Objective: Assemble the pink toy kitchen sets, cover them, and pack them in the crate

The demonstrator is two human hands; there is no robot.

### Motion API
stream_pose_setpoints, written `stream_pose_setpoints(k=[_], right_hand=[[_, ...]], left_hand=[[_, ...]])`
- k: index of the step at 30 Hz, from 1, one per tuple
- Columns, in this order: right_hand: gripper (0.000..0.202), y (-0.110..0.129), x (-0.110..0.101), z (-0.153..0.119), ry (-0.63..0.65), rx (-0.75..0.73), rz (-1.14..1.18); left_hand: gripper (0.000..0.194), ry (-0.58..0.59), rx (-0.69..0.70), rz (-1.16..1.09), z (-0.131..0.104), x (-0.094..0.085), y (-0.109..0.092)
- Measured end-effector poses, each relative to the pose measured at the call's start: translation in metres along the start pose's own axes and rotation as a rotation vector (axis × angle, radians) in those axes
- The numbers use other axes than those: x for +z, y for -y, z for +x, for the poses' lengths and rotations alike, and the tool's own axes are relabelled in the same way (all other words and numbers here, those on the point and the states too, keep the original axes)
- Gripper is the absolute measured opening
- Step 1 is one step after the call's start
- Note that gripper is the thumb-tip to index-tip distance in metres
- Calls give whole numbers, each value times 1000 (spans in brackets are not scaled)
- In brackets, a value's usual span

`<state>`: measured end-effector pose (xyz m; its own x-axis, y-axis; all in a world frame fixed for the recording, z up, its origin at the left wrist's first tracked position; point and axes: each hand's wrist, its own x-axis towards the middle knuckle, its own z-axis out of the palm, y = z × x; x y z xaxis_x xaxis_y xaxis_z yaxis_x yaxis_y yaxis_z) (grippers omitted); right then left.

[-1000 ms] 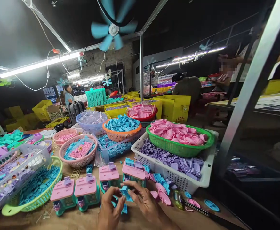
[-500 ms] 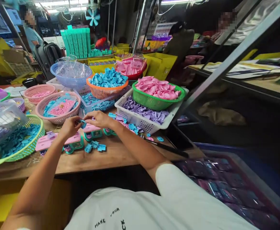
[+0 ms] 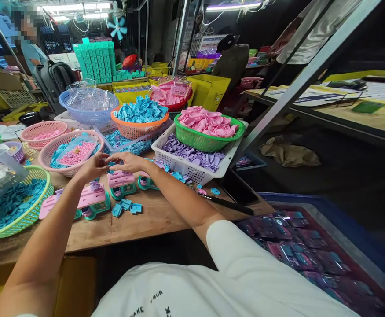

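Observation:
My left hand (image 3: 95, 167) and my right hand (image 3: 128, 162) meet fingertip to fingertip above the table, both with pinched fingers. A small blue plastic piece (image 3: 111, 165) shows between them, mostly covered by the fingers. Just below stands a pink-and-teal toy part (image 3: 121, 184) with a pink top. A similar pink-topped toy (image 3: 93, 198) sits beside my left forearm, and another one (image 3: 146, 181) is partly behind my right wrist. Several loose blue pieces (image 3: 126, 207) lie on the wood in front of the toys.
Behind my hands stand a pink basket (image 3: 43, 158), an orange basket (image 3: 136, 129) and a green basket (image 3: 208, 140) on a white crate (image 3: 192, 174). At left is a lime basket (image 3: 49, 189). A black rod (image 3: 228, 204) lies near the right table edge (image 3: 258, 209). A metal post (image 3: 294, 94) slants at right.
The whole view has shifted slightly, moving the scene left. My hands have drawn closer together, and the blue piece between them is now more hidden.

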<state>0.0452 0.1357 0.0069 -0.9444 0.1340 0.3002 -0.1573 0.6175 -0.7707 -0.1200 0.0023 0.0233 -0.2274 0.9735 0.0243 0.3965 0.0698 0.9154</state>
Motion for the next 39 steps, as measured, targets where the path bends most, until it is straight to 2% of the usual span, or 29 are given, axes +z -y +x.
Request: stream_pose_setpoints(k=[3, 7, 9, 11, 13, 16, 19, 23, 27, 30, 33, 36, 39], right_hand=[[36, -3, -4, -2, 10, -46, 68], [39, -10, 0, 0, -66, -36, 312], [35, -14, 1, 3, -92, -28, 325], [30, -15, 1, 6, -122, -31, 204], [26, -15, 0, 11, -122, -52, -22], [20, -15, 2, 20, 0, -90, -359], [23, -16, 7, 30, 120, -134, -492], [30, -21, 7, 32, 142, -147, -371], [26, -26, 1, 25, 144, -40, -218], [26, -26, 0, 22, 152, 10, -157], [27, -26, 2, 25, 93, -57, -187], [28, -29, 5, 28, 50, -143, -228], [28, -33, 6, 27, 29, -139, -212]], left_hand=[[75, 3, -32, -83, 2, 0, -2], [75, -1, -55, -216, -1, 4, -2], [73, -3, -48, -217, -2, 5, -1], [71, -35, -53, -160, -1, 2, -1], [69, -58, -69, -98, 0, -3, 0], [63, -16, -81, -36, 2, -9, 2], [54, 91, -80, 38, 4, -8, 5], [50, 157, -61, 117, 2, -4, 11], [54, 143, -73, 185, 2, -4, 14], [54, 138, -75, 157, 4, -5, 18], [55, 100, -46, 131, 7, -4, 23], [55, 48, -16, 204, 7, -3, 25], [54, 34, 2, 288, 3, -1, 20]])
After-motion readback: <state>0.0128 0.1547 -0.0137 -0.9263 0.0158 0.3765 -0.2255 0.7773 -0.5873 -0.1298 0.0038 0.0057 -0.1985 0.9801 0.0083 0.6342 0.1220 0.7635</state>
